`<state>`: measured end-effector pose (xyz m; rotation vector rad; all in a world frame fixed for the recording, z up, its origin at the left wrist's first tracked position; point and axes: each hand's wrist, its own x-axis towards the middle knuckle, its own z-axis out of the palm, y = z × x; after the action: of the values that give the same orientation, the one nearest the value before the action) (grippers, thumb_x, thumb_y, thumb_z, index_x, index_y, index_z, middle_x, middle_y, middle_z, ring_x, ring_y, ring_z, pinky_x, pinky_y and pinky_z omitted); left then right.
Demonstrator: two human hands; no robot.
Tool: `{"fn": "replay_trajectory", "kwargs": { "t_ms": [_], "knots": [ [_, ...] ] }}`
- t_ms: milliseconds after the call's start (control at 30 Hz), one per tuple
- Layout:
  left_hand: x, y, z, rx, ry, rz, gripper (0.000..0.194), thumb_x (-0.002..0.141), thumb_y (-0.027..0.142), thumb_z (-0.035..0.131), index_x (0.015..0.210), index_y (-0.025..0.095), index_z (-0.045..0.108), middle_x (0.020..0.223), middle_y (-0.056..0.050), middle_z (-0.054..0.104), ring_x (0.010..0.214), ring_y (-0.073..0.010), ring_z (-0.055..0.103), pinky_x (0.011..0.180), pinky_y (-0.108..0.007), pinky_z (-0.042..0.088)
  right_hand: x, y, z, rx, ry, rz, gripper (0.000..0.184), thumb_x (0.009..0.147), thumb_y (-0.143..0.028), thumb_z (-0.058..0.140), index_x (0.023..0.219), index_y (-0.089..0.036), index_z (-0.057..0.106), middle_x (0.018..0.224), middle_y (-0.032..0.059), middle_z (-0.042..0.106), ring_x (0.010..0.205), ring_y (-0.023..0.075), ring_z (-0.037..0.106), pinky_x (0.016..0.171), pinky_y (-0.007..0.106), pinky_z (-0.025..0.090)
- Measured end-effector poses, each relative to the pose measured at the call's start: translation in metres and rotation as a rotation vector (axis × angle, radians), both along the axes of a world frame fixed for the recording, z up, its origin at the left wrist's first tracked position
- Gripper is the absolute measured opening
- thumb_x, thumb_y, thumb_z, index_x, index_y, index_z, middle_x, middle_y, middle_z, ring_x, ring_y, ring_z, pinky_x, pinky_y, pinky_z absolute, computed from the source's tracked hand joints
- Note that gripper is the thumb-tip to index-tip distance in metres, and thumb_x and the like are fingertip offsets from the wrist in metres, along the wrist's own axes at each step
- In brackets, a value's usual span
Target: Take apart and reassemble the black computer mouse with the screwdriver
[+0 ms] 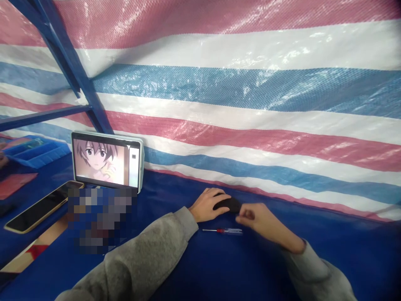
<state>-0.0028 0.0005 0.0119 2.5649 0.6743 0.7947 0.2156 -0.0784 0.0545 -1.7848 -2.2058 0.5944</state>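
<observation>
My left hand [210, 205] lies over a black computer mouse [232, 205], its fingers curved across the top and gripping it against the blue table. The mouse's left part is hidden under those fingers. At the mouse's right end is my right hand [258, 219], with thumb and fingers curled together in a pinch. Whatever may be between these fingertips is too small or blurred to make out. A small screwdriver [230, 231] with a clear and red handle lies on the table just in front of both hands, its tip pointing left.
A propped-up phone [106, 161] shows a cartoon picture at the left. Nearby lie another phone [40, 209] with a dark screen, a red sheet [15, 184] and a blue compartment tray [37, 152]. A striped tarp [234, 92] hangs behind the table, beside blue metal bars [70, 62].
</observation>
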Motion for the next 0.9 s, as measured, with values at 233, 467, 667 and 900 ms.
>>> {"fn": "replay_trajectory", "kwargs": {
  "t_ms": [233,467,667,900],
  "knots": [
    [0.000,-0.001,0.003,-0.093,-0.029,0.025,0.037,0.094,0.041,0.056,0.129,0.028,0.056,0.127,-0.005,0.059,0.119,-0.0224,0.054,0.103,-0.038,0.038,-0.009,-0.009,0.001,-0.124,-0.142,0.188,0.018,0.068,-0.026,0.073,0.083,-0.025,0.065,0.079,-0.0013,0.064,0.073,0.0168,0.058,0.061,0.025,0.038],
    [-0.002,0.004,0.007,-0.263,-0.308,0.100,0.033,0.101,0.037,0.039,0.118,0.022,0.063,0.117,-0.005,0.066,0.111,-0.0197,0.059,0.100,-0.035,0.043,-0.012,-0.001,0.037,0.017,0.013,0.146,0.009,0.080,-0.032,0.062,0.077,-0.024,0.065,0.077,0.0006,0.068,0.068,0.0168,0.061,0.063,0.027,0.043],
    [-0.004,0.003,0.009,-0.337,-0.505,0.199,0.041,0.102,0.041,0.035,0.108,0.017,0.067,0.100,-0.006,0.070,0.097,-0.0199,0.065,0.092,-0.033,0.048,-0.025,0.017,0.093,0.126,0.319,-0.013,0.023,0.082,-0.045,0.061,0.079,-0.022,0.064,0.064,-0.0014,0.067,0.054,0.0144,0.060,0.055,0.027,0.047],
    [-0.006,-0.002,0.007,-0.205,-0.483,0.201,0.038,0.101,0.040,0.037,0.106,0.018,0.068,0.101,-0.007,0.070,0.096,-0.0207,0.064,0.092,-0.035,0.047,-0.036,0.019,0.098,0.406,0.626,-0.270,0.036,0.076,-0.053,0.067,0.084,-0.018,0.067,0.074,0.0048,0.070,0.055,0.0161,0.064,0.053,0.028,0.054]
  ]
}}
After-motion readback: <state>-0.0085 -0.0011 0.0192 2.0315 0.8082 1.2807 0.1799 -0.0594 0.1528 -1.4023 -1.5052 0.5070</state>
